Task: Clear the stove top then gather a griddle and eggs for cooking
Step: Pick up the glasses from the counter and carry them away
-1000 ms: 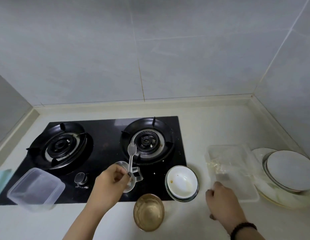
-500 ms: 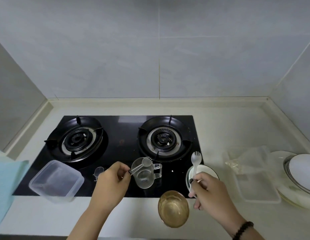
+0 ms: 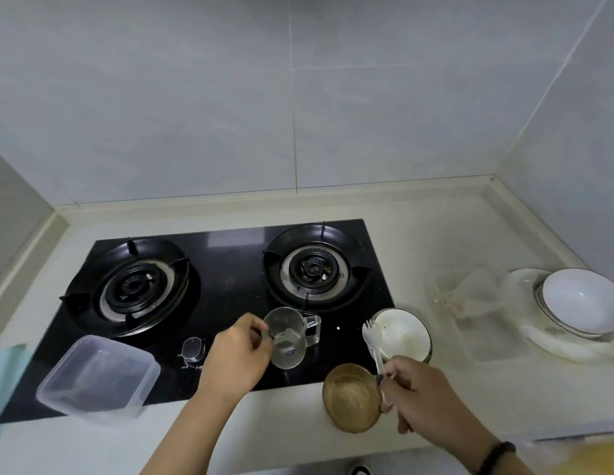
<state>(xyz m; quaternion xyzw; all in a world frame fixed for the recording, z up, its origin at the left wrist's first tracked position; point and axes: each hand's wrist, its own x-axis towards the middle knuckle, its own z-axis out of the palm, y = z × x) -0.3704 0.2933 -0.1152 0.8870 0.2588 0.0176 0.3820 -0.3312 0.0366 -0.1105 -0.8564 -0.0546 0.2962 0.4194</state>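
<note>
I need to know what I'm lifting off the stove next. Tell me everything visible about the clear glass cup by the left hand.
The glass cup is a clear, mug-like vessel with a squared handle on its right side. It looks empty, with a small blue mark near its base. It sits at the front of the black stove top, just before the right burner, seemingly tipped toward the camera. The left hand pinches its left rim.

Glossy black glass stove top [image 3: 230, 269]; clear glass cup [image 3: 292, 337]; translucent plastic container [image 3: 100, 378]; wooden bowl [image 3: 350, 399].
</note>
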